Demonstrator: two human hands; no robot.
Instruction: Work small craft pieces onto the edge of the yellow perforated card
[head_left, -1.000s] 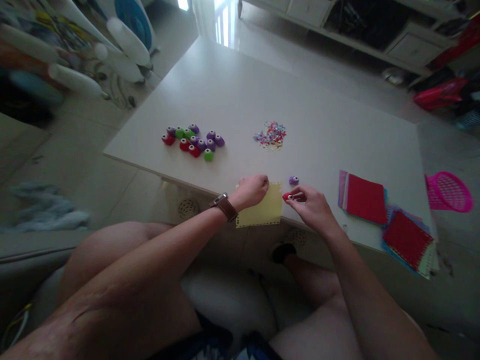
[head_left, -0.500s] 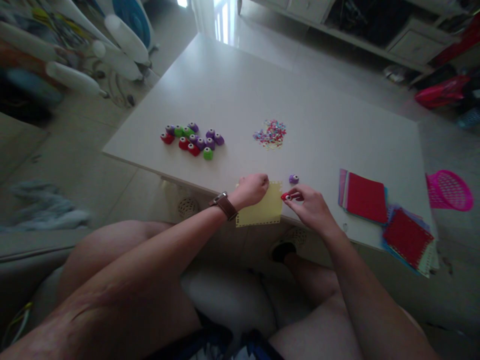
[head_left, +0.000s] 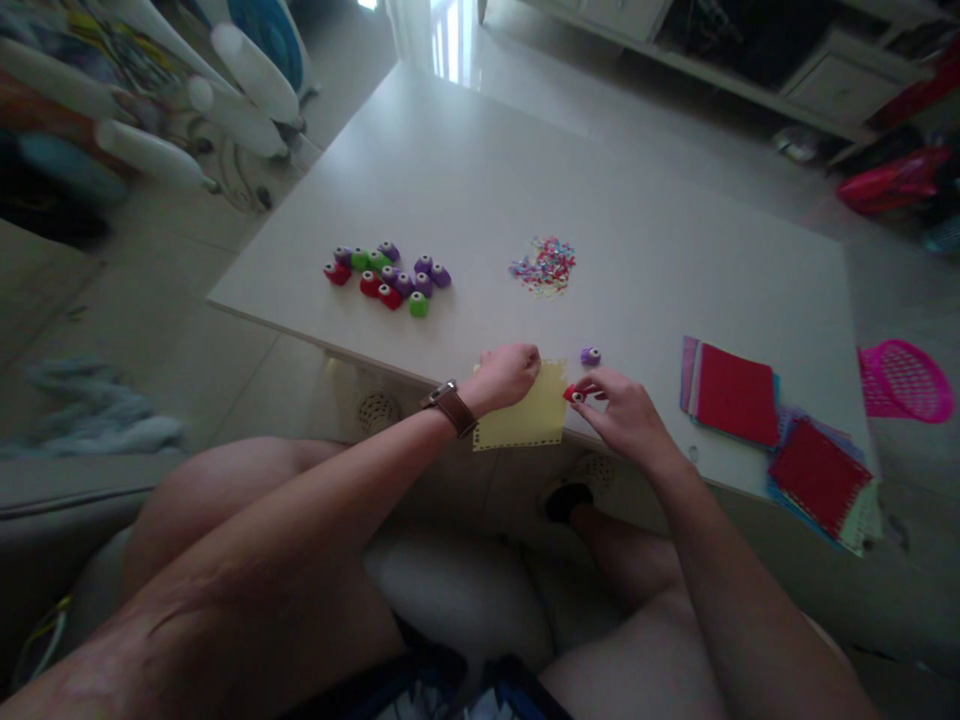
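A pale yellow paper sheet [head_left: 529,418] with punched edges lies at the white table's [head_left: 465,180] near edge. My left hand [head_left: 508,374], with a brown watch at the wrist, pinches the sheet's top left corner. My right hand [head_left: 624,412] grips a small red paper punch [head_left: 573,393] at the sheet's right edge. A purple punch [head_left: 590,355] stands loose on the table just beyond my right hand.
Several red, green and purple punches [head_left: 390,278] cluster at the table's left. A heap of coloured paper bits [head_left: 545,266] lies mid-table. Stacks of coloured paper, red on top [head_left: 731,392], sit at the right. A pink basket [head_left: 904,380] is on the floor.
The red punch in my right hand has shifted slightly left, up to the yellow sheet's right edge. My left hand stays on the sheet.
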